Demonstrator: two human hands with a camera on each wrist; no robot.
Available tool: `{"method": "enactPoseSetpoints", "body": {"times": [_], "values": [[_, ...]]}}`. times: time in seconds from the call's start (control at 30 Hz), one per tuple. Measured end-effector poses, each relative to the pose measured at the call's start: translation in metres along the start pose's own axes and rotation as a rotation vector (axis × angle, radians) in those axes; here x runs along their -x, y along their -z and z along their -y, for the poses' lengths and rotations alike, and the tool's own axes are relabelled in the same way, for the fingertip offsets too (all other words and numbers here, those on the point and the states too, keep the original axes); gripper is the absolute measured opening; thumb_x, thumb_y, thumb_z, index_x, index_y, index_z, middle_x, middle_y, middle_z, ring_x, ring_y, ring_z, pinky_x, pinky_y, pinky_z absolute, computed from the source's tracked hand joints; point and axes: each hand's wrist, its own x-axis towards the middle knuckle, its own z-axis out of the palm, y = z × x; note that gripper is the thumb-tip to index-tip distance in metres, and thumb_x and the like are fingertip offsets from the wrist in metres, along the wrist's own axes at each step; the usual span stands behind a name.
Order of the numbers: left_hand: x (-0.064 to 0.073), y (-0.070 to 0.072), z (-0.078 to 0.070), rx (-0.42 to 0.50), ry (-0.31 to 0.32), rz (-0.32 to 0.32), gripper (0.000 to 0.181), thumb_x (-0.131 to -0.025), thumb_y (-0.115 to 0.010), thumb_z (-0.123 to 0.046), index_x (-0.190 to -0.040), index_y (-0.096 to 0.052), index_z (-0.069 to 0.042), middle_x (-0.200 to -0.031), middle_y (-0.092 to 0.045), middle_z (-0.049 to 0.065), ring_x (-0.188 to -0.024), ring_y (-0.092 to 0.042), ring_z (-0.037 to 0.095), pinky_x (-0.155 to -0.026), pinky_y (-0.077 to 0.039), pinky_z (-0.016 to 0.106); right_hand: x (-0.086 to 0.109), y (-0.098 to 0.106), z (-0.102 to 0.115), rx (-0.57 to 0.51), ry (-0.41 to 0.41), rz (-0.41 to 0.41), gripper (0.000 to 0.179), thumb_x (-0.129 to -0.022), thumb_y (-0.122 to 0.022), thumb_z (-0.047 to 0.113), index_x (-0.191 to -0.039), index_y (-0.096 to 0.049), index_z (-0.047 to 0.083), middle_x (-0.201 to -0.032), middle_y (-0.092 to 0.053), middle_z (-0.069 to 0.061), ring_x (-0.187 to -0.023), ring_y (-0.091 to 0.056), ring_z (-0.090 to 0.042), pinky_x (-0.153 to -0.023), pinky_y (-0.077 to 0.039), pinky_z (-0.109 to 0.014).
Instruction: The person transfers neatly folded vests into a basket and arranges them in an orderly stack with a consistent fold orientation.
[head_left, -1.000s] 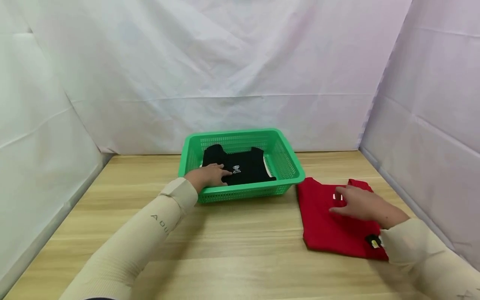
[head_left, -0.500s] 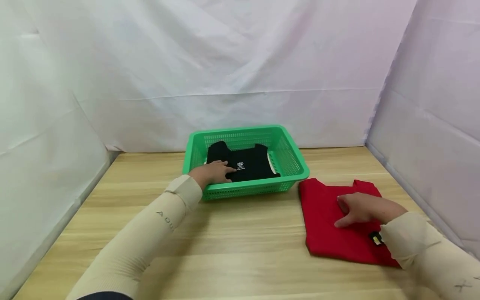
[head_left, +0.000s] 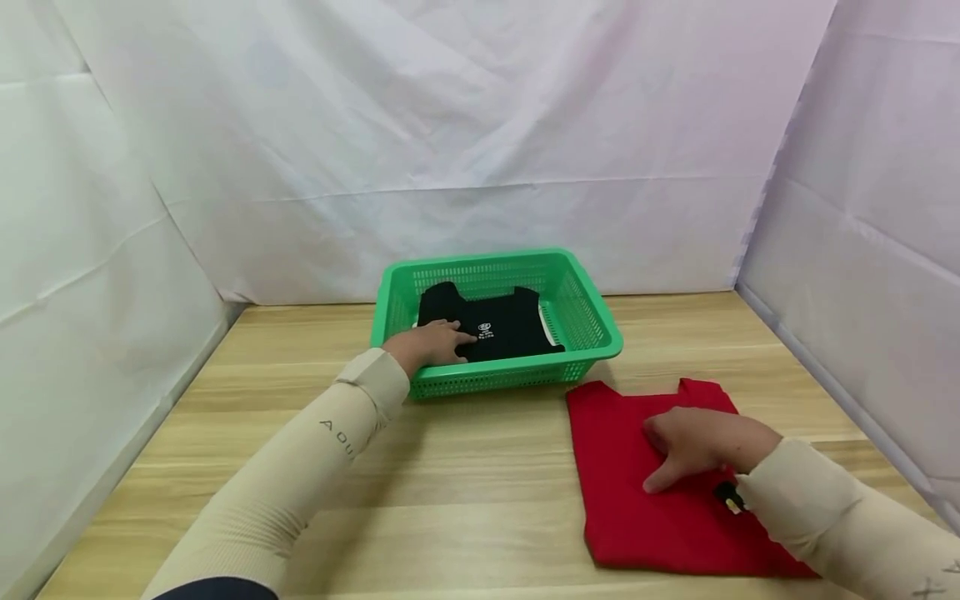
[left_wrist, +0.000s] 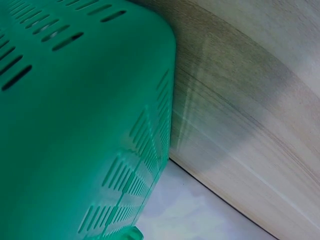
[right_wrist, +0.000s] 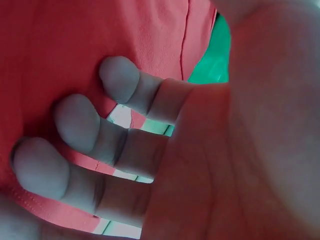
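In the head view a green plastic basket [head_left: 517,364] stands near the back wall, holding a folded black T-shirt [head_left: 513,321] with a small white print. My left hand [head_left: 427,346] reaches over its front left rim, fingers extended on the black shirt; the left wrist view catches only the basket's outer corner [left_wrist: 85,130]. To the right, a folded red shirt [head_left: 637,517] lies on the table with a small black-and-yellow patch [head_left: 729,498]. My right hand [head_left: 701,446] presses on it from above, thumb spread; up close its fingertips [right_wrist: 75,120] lie against the red cloth.
Something white shows beneath the black shirt [head_left: 550,327] in the basket. The wooden table [head_left: 480,475] is bounded by a white cloth backdrop [head_left: 480,150] and white side walls. The red shirt's upper left corner lies close to the basket's front right corner.
The red shirt has slid left and toward me, my right hand moving along with it. My left hand stays on the black shirt; the head view has shifted slightly.
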Motion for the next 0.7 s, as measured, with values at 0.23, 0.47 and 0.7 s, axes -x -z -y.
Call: {"method": "enactPoseSetpoints", "body": {"times": [0.23,0.47,0.7], "values": [[-0.001,-0.001,0.001,0.006,-0.005,0.0,0.055,-0.105,-0.05,-0.035,-0.156,-0.035,-0.02,-0.167,-0.019,0.015,-0.155,-0.014,0.036,-0.123,-0.021,0.054,-0.006,-0.011,0.031,0.026,0.054,0.012,0.051,-0.063,-0.09,0.05,-0.088,-0.058,0.02,-0.071,-0.056,0.006,-0.066,-0.053,-0.011,-0.063,-0.044,-0.029],[-0.001,-0.003,0.004,-0.006,0.006,0.001,0.055,-0.105,-0.05,-0.034,-0.156,-0.036,-0.02,-0.166,-0.02,0.015,-0.155,-0.015,0.036,-0.122,-0.022,0.055,-0.013,-0.019,0.063,0.062,0.127,0.001,0.05,-0.063,-0.089,0.053,-0.09,-0.061,0.022,-0.073,-0.056,0.011,-0.066,-0.053,-0.008,-0.065,-0.046,-0.029],[-0.001,-0.001,0.001,-0.007,-0.011,-0.007,0.054,-0.106,-0.05,-0.034,-0.156,-0.036,-0.02,-0.166,-0.02,0.015,-0.155,-0.015,0.036,-0.123,-0.023,0.053,-0.018,-0.021,0.085,0.108,0.129,0.011,0.054,-0.062,-0.09,0.053,-0.097,-0.064,0.021,-0.077,-0.059,0.013,-0.07,-0.054,-0.007,-0.07,-0.05,-0.03]]}}
